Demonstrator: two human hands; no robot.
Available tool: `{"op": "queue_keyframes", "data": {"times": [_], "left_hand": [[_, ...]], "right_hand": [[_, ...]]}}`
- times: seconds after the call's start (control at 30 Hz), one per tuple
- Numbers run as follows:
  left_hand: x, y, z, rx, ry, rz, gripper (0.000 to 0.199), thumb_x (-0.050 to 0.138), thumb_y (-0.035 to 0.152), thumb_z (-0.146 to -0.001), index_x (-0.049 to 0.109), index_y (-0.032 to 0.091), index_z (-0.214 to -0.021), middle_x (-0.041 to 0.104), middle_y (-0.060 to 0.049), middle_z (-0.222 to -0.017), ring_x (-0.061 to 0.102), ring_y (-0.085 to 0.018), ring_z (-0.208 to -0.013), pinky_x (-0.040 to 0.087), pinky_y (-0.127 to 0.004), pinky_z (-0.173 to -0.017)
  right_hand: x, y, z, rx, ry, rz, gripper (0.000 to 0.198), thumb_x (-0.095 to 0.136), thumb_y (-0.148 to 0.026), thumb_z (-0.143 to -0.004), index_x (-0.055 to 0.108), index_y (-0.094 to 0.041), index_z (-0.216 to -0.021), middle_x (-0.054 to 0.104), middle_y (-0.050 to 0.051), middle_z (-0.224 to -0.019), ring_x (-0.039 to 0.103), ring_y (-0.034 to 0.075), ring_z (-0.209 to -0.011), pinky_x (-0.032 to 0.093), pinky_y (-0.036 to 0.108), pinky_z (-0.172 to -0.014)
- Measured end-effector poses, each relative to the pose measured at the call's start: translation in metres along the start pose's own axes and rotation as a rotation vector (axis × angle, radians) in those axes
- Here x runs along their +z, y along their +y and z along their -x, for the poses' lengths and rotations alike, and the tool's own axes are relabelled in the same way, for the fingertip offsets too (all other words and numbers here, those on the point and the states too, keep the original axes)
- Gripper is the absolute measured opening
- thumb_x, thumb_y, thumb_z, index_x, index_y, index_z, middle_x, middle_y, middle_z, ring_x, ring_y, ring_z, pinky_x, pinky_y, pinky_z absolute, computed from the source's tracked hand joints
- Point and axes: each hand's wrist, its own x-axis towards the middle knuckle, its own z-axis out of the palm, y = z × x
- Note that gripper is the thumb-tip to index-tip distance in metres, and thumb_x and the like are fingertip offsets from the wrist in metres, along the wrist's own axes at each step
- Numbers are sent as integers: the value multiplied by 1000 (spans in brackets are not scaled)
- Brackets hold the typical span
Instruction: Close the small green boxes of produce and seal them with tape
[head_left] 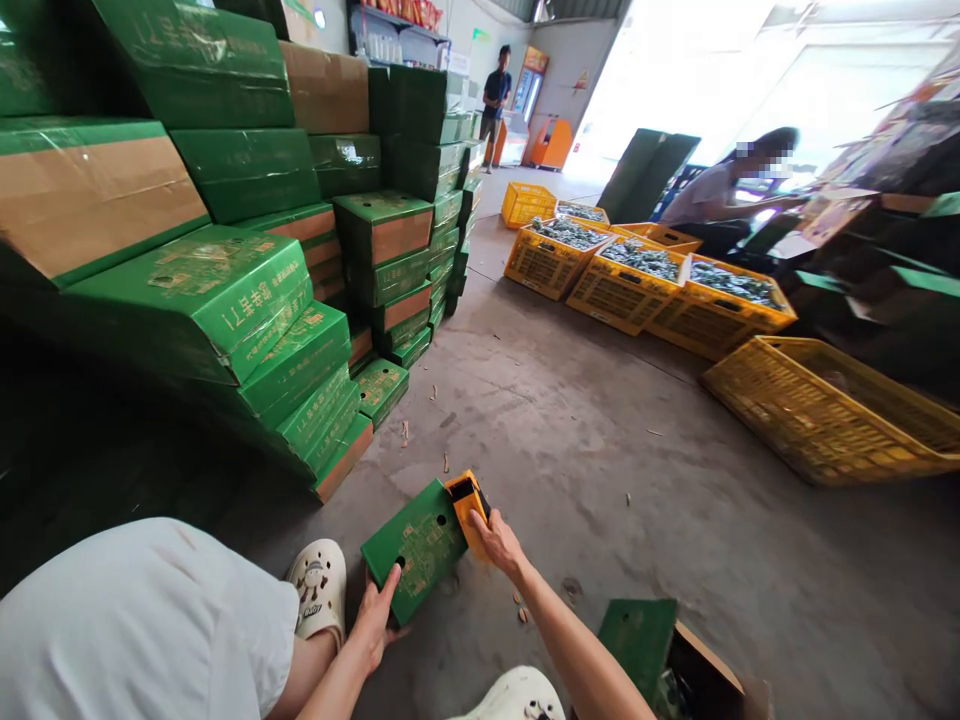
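A small green cardboard box (421, 548) with gold print and round holes is tilted above the floor between my feet. My left hand (375, 612) grips its near left side, thumb on the top face by a hole. An orange-and-black tape dispenser (468, 508) is in my right hand (498, 540), fingers closed around it. Its front end lies against the far right edge of the box. At lower right, an open green box (637, 640) with its flap up stands on the floor, its contents mostly hidden.
Tall stacks of green boxes (225, 290) line the left side. Yellow crates (622, 290) filled with small wrapped items stand at right, with another yellow crate (825, 400) nearer. One person (727, 190) sits behind the crates; another person (496, 100) stands far back.
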Motion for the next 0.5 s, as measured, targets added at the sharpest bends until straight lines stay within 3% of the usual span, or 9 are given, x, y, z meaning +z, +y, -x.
{"op": "queue_keyframes", "data": {"times": [0.1,0.2,0.3,0.37,0.5], "left_hand": [[8,3,-2,-22,-84,262,93,72,81,-72,37,47,-151,56,-9,-153,66,-30,-127,59,-44,-87],[24,32,-9,21,-159,368,88,74,72,-78,41,38,-153,55,-12,-154,67,-29,-126,60,-41,-90],[41,92,-25,158,-134,375,85,76,66,-81,44,31,-152,57,-14,-152,68,-27,-124,61,-38,-89],[49,144,-39,238,-134,393,82,77,62,-83,41,37,-153,57,-8,-154,68,-24,-123,60,-34,-90],[55,250,-74,441,-112,209,69,53,57,-102,27,30,-161,52,-13,-157,67,-23,-126,61,-36,-92]], "right_hand": [[-13,-16,1,-62,37,56,31,44,-47,-106,56,-19,-114,76,15,-107,72,26,-100,45,29,-79],[-39,-38,-2,-151,151,122,29,45,-47,-105,52,-22,-118,77,14,-102,72,28,-96,42,30,-75],[-74,-64,-10,-252,316,116,32,41,-49,-104,50,-22,-119,76,13,-93,72,30,-87,39,31,-69],[-98,-86,-21,-322,399,58,37,38,-53,-104,49,-21,-120,75,13,-88,72,31,-83,39,31,-67],[-133,-147,-66,-481,532,-115,45,38,-62,-101,47,-22,-121,72,11,-88,70,34,-83,43,33,-67]]}}
